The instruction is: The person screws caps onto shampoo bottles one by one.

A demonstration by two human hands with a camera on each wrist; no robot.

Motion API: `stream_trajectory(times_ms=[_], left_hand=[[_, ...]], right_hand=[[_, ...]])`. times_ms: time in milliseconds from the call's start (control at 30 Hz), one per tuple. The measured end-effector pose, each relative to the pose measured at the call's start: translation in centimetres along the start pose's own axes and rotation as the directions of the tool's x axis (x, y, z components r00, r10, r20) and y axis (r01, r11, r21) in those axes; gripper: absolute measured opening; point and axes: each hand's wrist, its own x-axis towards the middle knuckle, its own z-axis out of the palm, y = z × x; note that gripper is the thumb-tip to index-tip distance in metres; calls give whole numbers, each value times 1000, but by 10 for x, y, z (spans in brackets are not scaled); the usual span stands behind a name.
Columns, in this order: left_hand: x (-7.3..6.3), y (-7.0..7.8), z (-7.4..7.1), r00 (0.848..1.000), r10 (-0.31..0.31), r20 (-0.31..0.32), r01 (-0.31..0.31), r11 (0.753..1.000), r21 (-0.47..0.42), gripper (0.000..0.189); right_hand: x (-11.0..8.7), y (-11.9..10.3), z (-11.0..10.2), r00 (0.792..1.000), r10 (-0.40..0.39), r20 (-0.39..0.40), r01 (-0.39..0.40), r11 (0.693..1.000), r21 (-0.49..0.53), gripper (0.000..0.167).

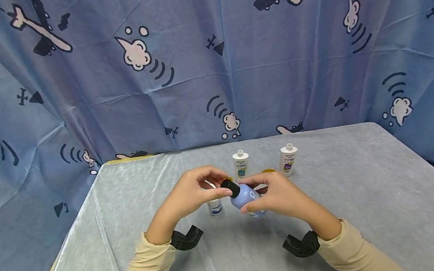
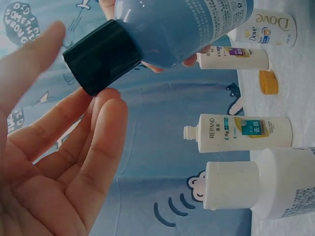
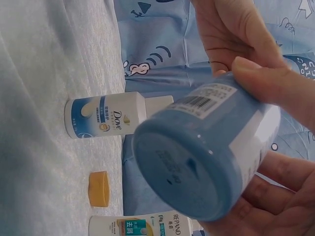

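Observation:
A light-blue bottle (image 1: 243, 200) with a black cap (image 2: 103, 56) is held tilted above the table, its base facing the right wrist camera. My right hand (image 1: 280, 193) grips the bottle's body between thumb and fingers. At the cap end is my left hand (image 1: 199, 190), loosely spread, its fingertips at the cap's lower edge. The left wrist view shows a gap between the left thumb and the cap. Just behind the left hand stands a white Dove bottle (image 3: 106, 115) with a white cap, partly covered in the head view.
Two white REPAND bottles with bare necks stand farther back, one with a teal label (image 1: 241, 164), one with a purple label (image 1: 288, 159). A yellow cap (image 2: 268, 82) lies between them. Another Dove bottle (image 2: 270, 28) stands to the right. A patterned blue curtain (image 1: 194, 67) hangs behind the table.

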Motion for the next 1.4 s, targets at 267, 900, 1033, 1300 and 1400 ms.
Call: stream_trajectory(times_ms=[267, 900, 1033, 1300, 1400], left_hand=[[0, 0, 1, 1000, 18, 3, -18, 1000, -1, 23], [0, -4, 0, 987, 144, 66, -142, 989, -42, 27], [1, -3, 0, 994, 98, 54, -96, 995, -42, 31], [1, -3, 1, 1000, 28, 3, -28, 1000, 8, 24], [0, -2, 1, 999, 49, 17, -49, 999, -2, 23]], right_hand=[[0, 1, 0, 1000, -4, 0, 4, 1000, 2, 58], [0, 0, -1, 1000, 6, 1, -6, 1000, -20, 58], [0, -1, -1, 1000, 9, -1, -9, 1000, -15, 58], [0, -3, -1, 1000, 19, 4, -19, 1000, -2, 58], [-1, -3, -1, 1000, 28, 5, -28, 1000, -8, 58]])
